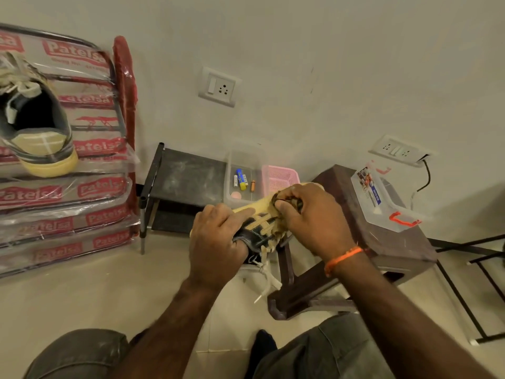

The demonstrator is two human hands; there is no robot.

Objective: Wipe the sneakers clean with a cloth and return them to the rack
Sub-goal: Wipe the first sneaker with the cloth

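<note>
Now, sneaker in hand: the dark sneaker (257, 228) with its yellow sole is held in mid-air between the knees, above the floor and in front of the brown stool (388, 236), sole side turned away toward the wall.
Left grip: the left hand (218, 236) is curled round the heel end of the shoe, thumb at the collar.
Right grip: the right hand (306, 214) is closed at the toe end, fingers bunched over something dark that is probably the cloth (291, 201); too little shows to be sure.
Other sneaker: the second sneaker (35, 124) already sits on the rack (109, 149) at the left, heel outward.
Risk, laces: the loose white laces (266, 272) dangle below the shoe; I judge they could snag under the wiping hand or drag on the floor and pick dirt back up.
Risk, hold: hard rubbing at the toe could twist the shoe out of the left hand, since only the heel is held.
Risk, rack: the shelves are wrapped in slick plastic with red printed card, so a shoe set near the edge might slide off.
Surface: pale tiled floor (95, 296).
Room: off-white wall with two switch-and-socket plates, a low dark shelf unit (188, 176), a clear tray (240, 184) with small items, a pink basket (278, 179), and a clear lidded box (382, 198) on the stool.
</note>
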